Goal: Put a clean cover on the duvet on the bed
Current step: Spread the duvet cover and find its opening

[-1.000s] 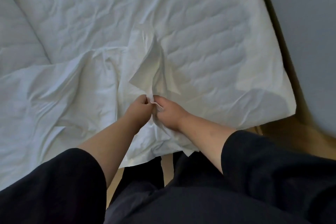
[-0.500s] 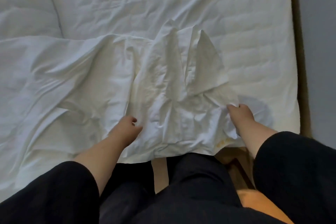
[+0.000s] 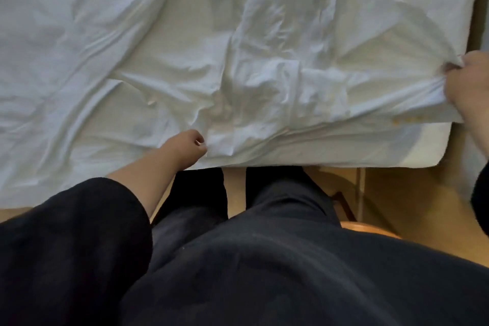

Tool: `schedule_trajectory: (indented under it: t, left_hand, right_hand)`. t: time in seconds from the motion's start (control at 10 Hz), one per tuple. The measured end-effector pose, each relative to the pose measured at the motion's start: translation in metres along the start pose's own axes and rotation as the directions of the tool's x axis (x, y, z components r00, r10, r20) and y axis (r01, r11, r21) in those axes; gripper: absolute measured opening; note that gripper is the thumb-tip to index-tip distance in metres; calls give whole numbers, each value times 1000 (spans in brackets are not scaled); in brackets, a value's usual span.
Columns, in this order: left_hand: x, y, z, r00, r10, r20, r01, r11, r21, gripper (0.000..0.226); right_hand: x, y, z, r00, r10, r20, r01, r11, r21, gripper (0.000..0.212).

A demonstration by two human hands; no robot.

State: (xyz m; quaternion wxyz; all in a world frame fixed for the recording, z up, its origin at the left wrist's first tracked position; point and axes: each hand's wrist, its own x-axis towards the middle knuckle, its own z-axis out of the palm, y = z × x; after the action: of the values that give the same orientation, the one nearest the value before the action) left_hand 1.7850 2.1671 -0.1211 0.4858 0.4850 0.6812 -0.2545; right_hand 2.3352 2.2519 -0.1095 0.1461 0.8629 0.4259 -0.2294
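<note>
The white duvet cover (image 3: 264,82) lies spread across the bed (image 3: 344,151) in front of me, creased and rumpled, bunched thickest near the middle of its near edge. That edge runs along the foot of the bed. Its right corner is gathered into tight folds, lifted slightly off the mattress, with faint yellowish marks nearby.
</note>
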Motion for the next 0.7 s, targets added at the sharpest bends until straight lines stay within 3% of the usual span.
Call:
schedule_trajectory:
  t: [0.1, 0.2, 0.3, 0.4, 0.5, 0.7]
  left_hand:
    - [-24, -24, 2, 1000, -31, 1, 31, 999, 14, 37]
    - [-50, -61, 4, 997, -71, -28, 70, 996, -59, 34]
    - [-76, -108, 8, 989, -134, -60, 124, 981, -146, 31]
    - [-95, -155, 15, 982, -169, -85, 148, 966, -212, 31]
    - [-99, -195, 18, 980, -158, -118, 122, 955, -272, 33]
    - [-84, -271, 7, 973, -66, -219, -8, 947, -321, 32]
  right_hand:
    - [-31, -43, -6, 990, 128, -50, -124, 988, 92, 51]
    - [-76, -78, 20, 994, 78, -76, -69, 992, 106, 59]
    - [-136, -127, 58, 983, -148, 112, 126, 975, 184, 58]
    - [-198, -164, 89, 914, -291, 282, 221, 942, 254, 57]
    - [-257, -199, 111, 856, -369, 363, 282, 921, 269, 53]
    - [-352, -267, 161, 848, -373, 377, 309, 925, 221, 46]
